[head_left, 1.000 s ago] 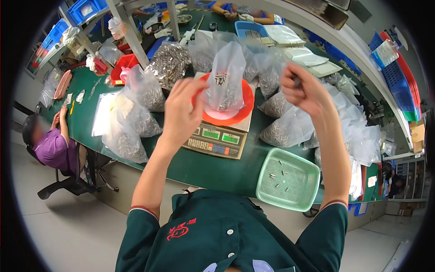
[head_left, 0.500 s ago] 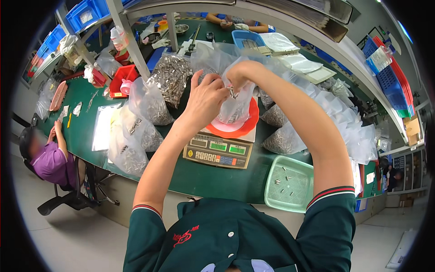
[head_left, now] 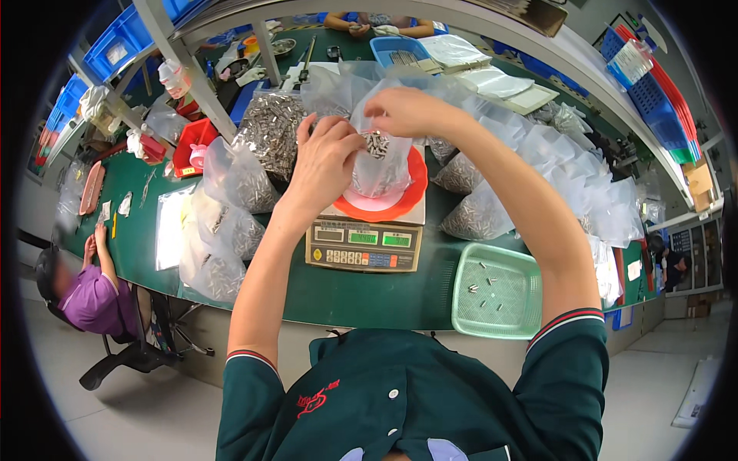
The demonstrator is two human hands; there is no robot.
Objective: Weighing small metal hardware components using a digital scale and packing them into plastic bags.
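A clear plastic bag (head_left: 382,175) of small metal pins stands in an orange-red bowl (head_left: 419,173) on a digital counting scale (head_left: 363,247). My left hand (head_left: 327,154) closes its fingertips on the bag's left edge near the mouth. With bent fingers my right hand (head_left: 403,113) grips the bag's upper edge on the far side; its fingertips are partly hidden. Between my hands, the metal pins (head_left: 377,144) show high in the bag. Close by on the left is a large bag full of metal parts (head_left: 270,137).
A light green basket (head_left: 498,292) with several loose pins sits front right. Filled bags (head_left: 478,215) crowd the right side, others (head_left: 244,180) the left. A shelf post (head_left: 188,69) rises at the left. A co-worker in purple (head_left: 96,300) sits far left; another person's hands (head_left: 360,29) show at the back.
My right hand has lifted off the bag's opening and shifted slightly left, and more pins are visible in the bag. My left hand keeps its hold. The whole view has shifted a little.
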